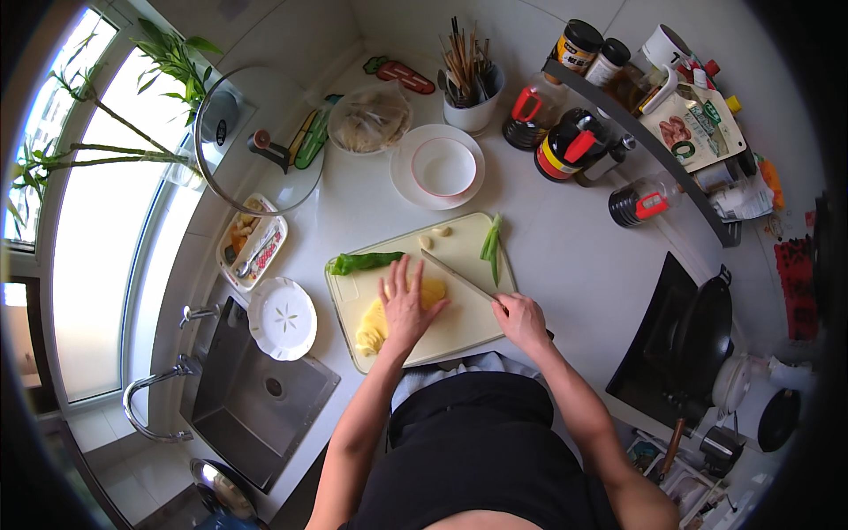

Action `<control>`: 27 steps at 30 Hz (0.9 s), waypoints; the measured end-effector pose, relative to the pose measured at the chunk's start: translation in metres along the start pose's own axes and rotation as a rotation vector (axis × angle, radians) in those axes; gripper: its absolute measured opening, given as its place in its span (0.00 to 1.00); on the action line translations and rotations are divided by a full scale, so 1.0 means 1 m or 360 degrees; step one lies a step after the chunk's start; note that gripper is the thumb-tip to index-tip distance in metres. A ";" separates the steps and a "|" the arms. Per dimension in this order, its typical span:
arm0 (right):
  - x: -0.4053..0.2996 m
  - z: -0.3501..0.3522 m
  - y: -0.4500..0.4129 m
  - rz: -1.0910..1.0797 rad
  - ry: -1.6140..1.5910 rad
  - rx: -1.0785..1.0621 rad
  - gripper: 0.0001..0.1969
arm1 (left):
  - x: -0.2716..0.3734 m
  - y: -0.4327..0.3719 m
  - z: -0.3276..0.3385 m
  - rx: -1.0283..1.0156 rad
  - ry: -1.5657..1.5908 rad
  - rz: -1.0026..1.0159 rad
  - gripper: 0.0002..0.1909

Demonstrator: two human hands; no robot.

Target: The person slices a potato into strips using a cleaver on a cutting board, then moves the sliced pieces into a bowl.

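Observation:
On a cream cutting board (464,324) lie yellow slices, perhaps potato (372,328), fanned in an overlapping pile. My left hand (407,305) rests over the pile with its fingers spread and hides part of it. My right hand (522,319) grips a kitchen knife (460,275), whose blade points up and left across the board. A green pepper (366,262) lies along the upper left of the board. Garlic cloves (425,242) sit near the knife tip. Green onion pieces (491,248) lie at the board's upper right.
A sink (265,397) and scalloped plate (283,318) are at the left. Behind the board stand a white bowl (444,167) on a plate, a bagged bowl (370,119) and a utensil pot (474,109). Sauce bottles (563,149) stand upper right; a wok (705,331) is at the right.

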State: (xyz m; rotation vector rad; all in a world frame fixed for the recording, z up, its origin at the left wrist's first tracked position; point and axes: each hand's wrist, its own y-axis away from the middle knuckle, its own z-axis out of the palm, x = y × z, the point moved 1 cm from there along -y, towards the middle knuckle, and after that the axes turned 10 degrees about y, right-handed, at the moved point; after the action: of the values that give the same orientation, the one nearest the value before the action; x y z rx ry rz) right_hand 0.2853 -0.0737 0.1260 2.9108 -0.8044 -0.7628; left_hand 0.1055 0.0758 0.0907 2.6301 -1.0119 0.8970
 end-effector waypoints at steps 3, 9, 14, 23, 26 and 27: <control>0.002 -0.002 0.000 0.0000 0.0013 -0.0003 0.09 | -0.016 0.018 -0.011 0.0073 -0.0006 -0.0040 0.37; -0.007 0.006 0.006 0.0042 0.0005 -0.0033 0.08 | -0.031 0.039 0.005 -0.0225 -0.0227 0.0101 0.34; -0.011 0.013 0.014 0.0101 -0.0027 -0.0037 0.08 | -0.024 0.022 0.015 -0.0252 -0.0215 0.0069 0.33; -0.017 0.012 0.029 0.0143 0.0000 0.0082 0.09 | -0.008 0.009 -0.001 -0.0218 -0.0100 -0.0169 0.40; -0.019 0.009 0.032 0.0182 -0.0063 0.0120 0.09 | -0.023 -0.008 0.010 0.0057 0.0109 0.0082 0.31; -0.017 0.009 0.034 0.0184 -0.0065 0.0122 0.10 | -0.027 -0.016 0.011 0.0043 0.0116 0.0094 0.31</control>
State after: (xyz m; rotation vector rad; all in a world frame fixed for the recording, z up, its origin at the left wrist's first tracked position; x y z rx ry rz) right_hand 0.2520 -0.0933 0.1308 2.8918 -1.0183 -0.8002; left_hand 0.1056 0.0989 0.0661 2.5812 -1.0716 1.0185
